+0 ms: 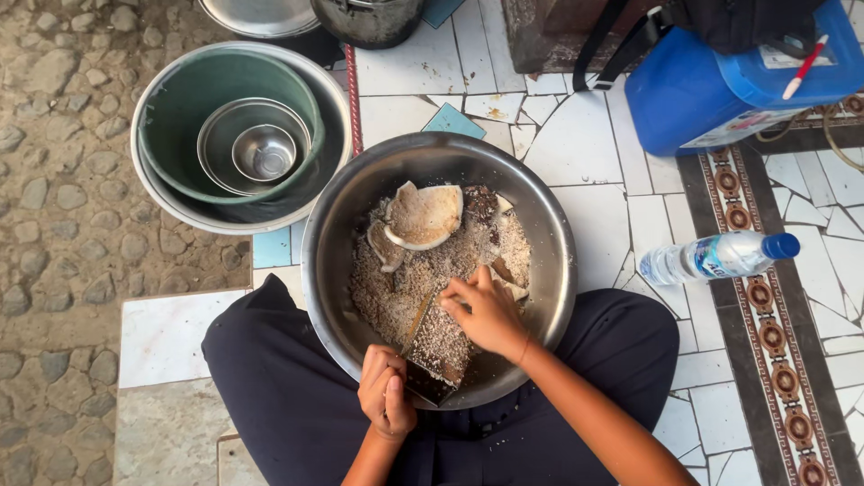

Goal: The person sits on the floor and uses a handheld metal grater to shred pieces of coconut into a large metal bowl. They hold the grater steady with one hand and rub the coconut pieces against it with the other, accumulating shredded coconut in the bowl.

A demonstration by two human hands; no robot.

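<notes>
A person sits on the tiled floor (594, 171) with a big steel bowl (549, 270) between the knees. Inside the bowl stands a flat metal grater (438, 346), tilted, its lower end toward the person. The left hand (387, 391) is closed around this lower end and holds it firm. The right hand (486, 310) lies on the upper part of the grater, the fingers bent and pressed down; they seem to pinch a small white piece of coconut (515, 288), but I cannot tell this clearly. White grated coconut (382, 288) covers the bottom of the bowl, and some pieces of coconut flesh (425, 216) lie at the far side. To the left, on the stones, a green basin (180, 126) holds smaller steel bowls (261, 148). To the right lie a plastic water bottle (715, 256) and a blue jerrycan (693, 90).
</notes>
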